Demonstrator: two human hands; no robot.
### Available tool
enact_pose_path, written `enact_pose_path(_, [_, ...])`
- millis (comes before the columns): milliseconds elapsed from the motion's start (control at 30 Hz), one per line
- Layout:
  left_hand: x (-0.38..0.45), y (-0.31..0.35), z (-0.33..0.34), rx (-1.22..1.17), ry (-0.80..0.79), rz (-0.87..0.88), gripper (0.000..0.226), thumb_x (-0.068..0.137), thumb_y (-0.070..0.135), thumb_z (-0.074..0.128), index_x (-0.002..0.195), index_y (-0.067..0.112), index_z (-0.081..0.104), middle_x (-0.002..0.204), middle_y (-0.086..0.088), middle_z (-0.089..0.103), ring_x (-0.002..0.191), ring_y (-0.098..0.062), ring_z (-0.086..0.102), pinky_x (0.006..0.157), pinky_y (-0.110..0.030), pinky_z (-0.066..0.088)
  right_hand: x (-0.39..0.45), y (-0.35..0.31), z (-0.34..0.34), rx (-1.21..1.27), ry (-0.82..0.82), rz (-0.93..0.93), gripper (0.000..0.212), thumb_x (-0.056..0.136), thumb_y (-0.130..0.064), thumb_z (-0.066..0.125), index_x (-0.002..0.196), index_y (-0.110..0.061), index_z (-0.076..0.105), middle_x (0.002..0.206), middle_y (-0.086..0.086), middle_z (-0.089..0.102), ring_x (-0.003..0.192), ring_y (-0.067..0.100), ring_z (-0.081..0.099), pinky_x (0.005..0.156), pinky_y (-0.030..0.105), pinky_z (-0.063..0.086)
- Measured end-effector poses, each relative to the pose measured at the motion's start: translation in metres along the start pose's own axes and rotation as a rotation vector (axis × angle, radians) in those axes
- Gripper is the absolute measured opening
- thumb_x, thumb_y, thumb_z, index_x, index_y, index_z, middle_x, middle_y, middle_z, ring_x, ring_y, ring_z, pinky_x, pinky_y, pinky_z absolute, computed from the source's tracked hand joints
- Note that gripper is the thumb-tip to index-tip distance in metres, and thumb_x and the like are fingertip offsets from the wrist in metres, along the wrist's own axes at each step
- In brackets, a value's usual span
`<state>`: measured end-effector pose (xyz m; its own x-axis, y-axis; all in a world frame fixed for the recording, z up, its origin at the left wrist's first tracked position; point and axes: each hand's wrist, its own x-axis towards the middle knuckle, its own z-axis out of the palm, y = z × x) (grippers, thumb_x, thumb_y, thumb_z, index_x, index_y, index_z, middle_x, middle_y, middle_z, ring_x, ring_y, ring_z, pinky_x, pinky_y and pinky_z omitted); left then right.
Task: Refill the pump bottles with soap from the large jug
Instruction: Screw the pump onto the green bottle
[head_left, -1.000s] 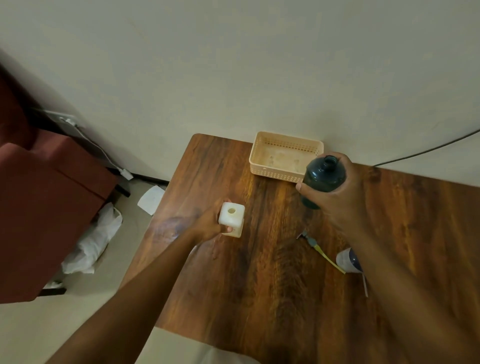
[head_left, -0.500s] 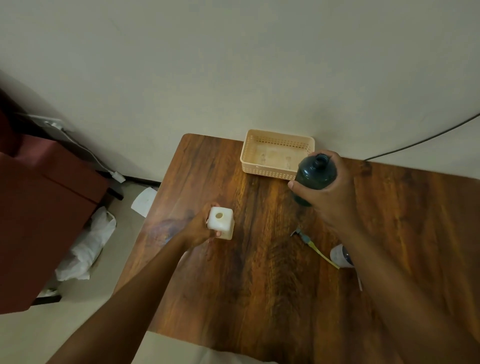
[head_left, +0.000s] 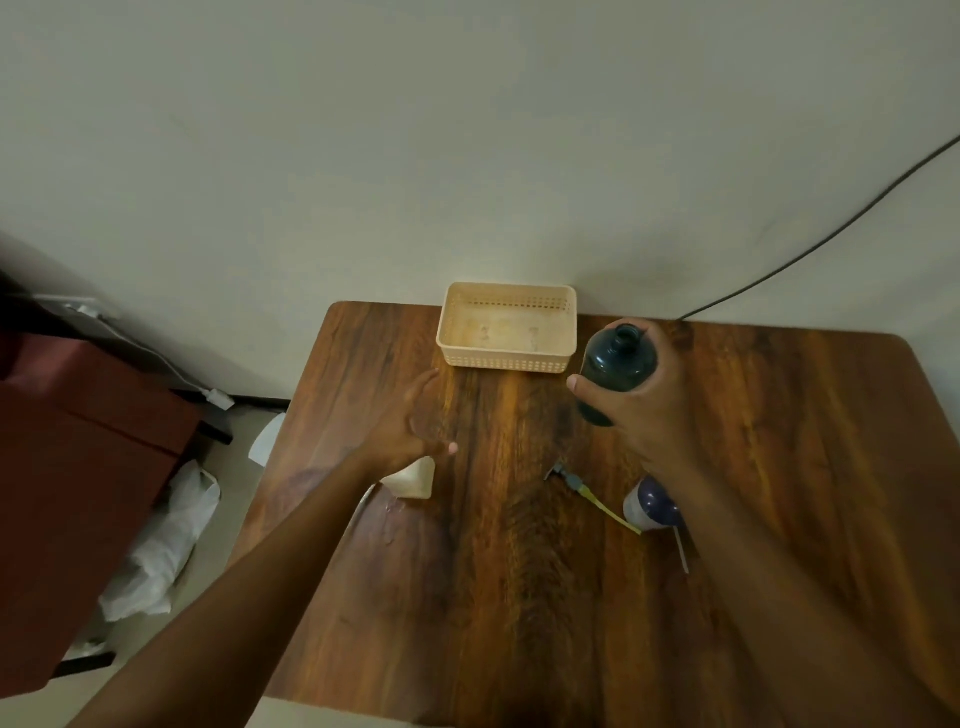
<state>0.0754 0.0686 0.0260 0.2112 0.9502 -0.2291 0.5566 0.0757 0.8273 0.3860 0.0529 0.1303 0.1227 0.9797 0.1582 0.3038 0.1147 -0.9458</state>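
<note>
The right hand (head_left: 641, 415) grips a round, glossy dark bottle (head_left: 615, 364). The left hand (head_left: 410, 431), fingers spread, has released the white square bottle (head_left: 415, 478) just beneath its wrist.

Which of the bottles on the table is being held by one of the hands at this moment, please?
The dark green bottle, gripped by the right hand. The white square bottle sits free under the open left hand.

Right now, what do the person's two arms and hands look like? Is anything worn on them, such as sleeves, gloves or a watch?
Both arms are bare as far as the picture shows them: no sleeves can be seen. The left hand and the right hand wear no gloves. No watch, bracelet or ring shows on either wrist or on the fingers in view. No markings can be made out in this dim light.
</note>
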Motion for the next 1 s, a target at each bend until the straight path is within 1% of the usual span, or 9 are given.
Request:
enact_pose_path(133, [0.013,0.026,0.019,0.023,-0.046,0.056,0.109,0.075,0.020,0.091,0.160,0.025,0.024,0.165,-0.003,0.026,0.148,-0.019,0.028,0.117,-0.040,0.031,-0.002,0.014,-0.028,-0.038,0.042,0.005,0.069,0.066,-0.028,0.093,0.124,-0.030,0.055,0.120,-0.010,0.060,0.112,0.006,0.056,0.080,0.006,0.047])
enact_pose_path(233, [0.024,0.039,0.038,0.080,-0.096,0.111,0.112,0.073,0.034,0.090,0.162,0.022,0.021,0.168,-0.004,0.021,0.153,-0.023,0.023,0.123,-0.046,0.027,-0.004,0.022,-0.047,-0.058,0.070,0.007,0.071,0.066,-0.032,0.092,0.125,-0.032,0.054,0.121,-0.011,0.060,0.113,0.007,0.056,0.084,0.011,0.050])
enact_pose_path(300, [0.034,0.044,0.053,0.192,-0.109,0.130,0.117,0.070,0.043,0.089,0.162,0.023,0.020,0.170,-0.005,0.017,0.156,-0.026,0.018,0.124,-0.055,0.024,-0.005,0.027,-0.060,-0.060,0.090,0.012,0.070,0.066,-0.034,0.092,0.125,-0.034,0.054,0.120,-0.013,0.060,0.113,0.005,0.056,0.084,0.014,0.051])
enact_pose_path(400, [0.048,0.051,0.078,0.398,-0.178,0.081,0.118,0.072,0.049,0.089,0.163,0.035,0.015,0.172,-0.007,0.005,0.158,-0.033,0.004,0.122,-0.067,0.018,-0.008,0.034,-0.075,-0.067,0.116,0.020,0.070,0.065,-0.035,0.092,0.124,-0.033,0.054,0.118,-0.016,0.060,0.111,0.001,0.056,0.080,0.008,0.049])
enact_pose_path(467, [0.055,0.056,0.098,0.545,-0.246,0.082,0.117,0.073,0.052,0.086,0.163,0.040,0.011,0.173,-0.009,-0.002,0.158,-0.036,-0.003,0.122,-0.069,0.012,-0.009,0.039,-0.085,-0.060,0.135,0.027,0.070,0.064,-0.034,0.093,0.123,-0.033,0.055,0.115,-0.021,0.059,0.109,-0.003,0.055,0.079,0.006,0.048])
enact_pose_path(667, [0.069,0.065,0.149,0.766,-0.374,0.125,0.110,0.076,0.046,0.085,0.162,0.041,0.016,0.172,-0.009,-0.002,0.158,-0.037,-0.005,0.123,-0.066,0.008,-0.012,0.053,-0.105,-0.068,0.146,0.036,0.069,0.062,-0.037,0.092,0.120,-0.038,0.055,0.112,-0.025,0.058,0.108,0.000,0.056,0.078,0.008,0.049])
enact_pose_path(833, [0.073,0.058,0.178,0.822,-0.442,0.138,0.095,0.081,0.033,0.082,0.158,0.040,0.029,0.169,-0.007,0.016,0.156,-0.037,0.013,0.122,-0.059,0.026,-0.011,0.067,-0.114,-0.072,0.137,0.055,0.066,0.062,-0.035,0.092,0.117,-0.039,0.055,0.112,-0.020,0.061,0.108,0.006,0.059,0.082,0.020,0.054])
enact_pose_path(933, [0.074,0.054,0.189,0.789,-0.498,0.150,0.077,0.086,0.022,0.077,0.152,0.038,0.042,0.163,-0.001,0.028,0.152,-0.031,0.023,0.117,-0.054,0.036,-0.012,0.075,-0.117,-0.081,0.124,0.069,0.067,0.063,-0.036,0.092,0.118,-0.042,0.054,0.113,-0.022,0.060,0.109,0.005,0.058,0.082,0.021,0.055])
enact_pose_path(1000, [0.074,0.049,0.196,0.796,-0.525,0.152,0.071,0.090,0.017,0.073,0.152,0.036,0.044,0.163,0.002,0.028,0.152,-0.029,0.024,0.117,-0.051,0.038,-0.012,0.080,-0.118,-0.091,0.124,0.082,0.069,0.063,-0.036,0.092,0.119,-0.043,0.053,0.114,-0.023,0.059,0.109,0.005,0.058,0.082,0.020,0.055])
